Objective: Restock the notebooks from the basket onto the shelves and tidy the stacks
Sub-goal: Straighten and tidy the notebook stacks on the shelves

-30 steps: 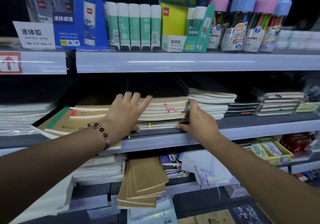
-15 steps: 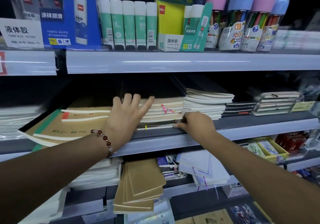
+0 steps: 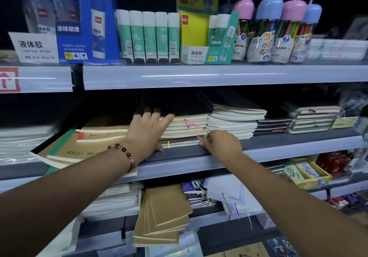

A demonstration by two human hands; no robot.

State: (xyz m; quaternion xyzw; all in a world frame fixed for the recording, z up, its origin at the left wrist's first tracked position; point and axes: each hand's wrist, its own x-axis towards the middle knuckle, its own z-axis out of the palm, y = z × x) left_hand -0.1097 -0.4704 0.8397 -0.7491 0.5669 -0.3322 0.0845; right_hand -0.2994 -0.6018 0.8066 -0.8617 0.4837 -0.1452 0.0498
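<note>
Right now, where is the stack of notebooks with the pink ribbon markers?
The stack with pink ribbons sits mid-frame on the middle shelf, between the tan B5 notebooks and a white stack, with the left hand on it and the right hand at its lower corner.

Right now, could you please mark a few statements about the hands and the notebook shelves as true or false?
1. The left hand lies with spread fingers against the middle notebook stack. True.
2. The right hand holds a glue stick. False: its fingers sit at the stack's lower front corner.
3. The green and white glue sticks stand on the shelf above the notebooks. True.
4. The beaded bracelet is on the right wrist. False: it is on the left wrist.
5. The brown kraft notebooks lie on the top shelf. False: they overhang the shelf below the hands.
</note>
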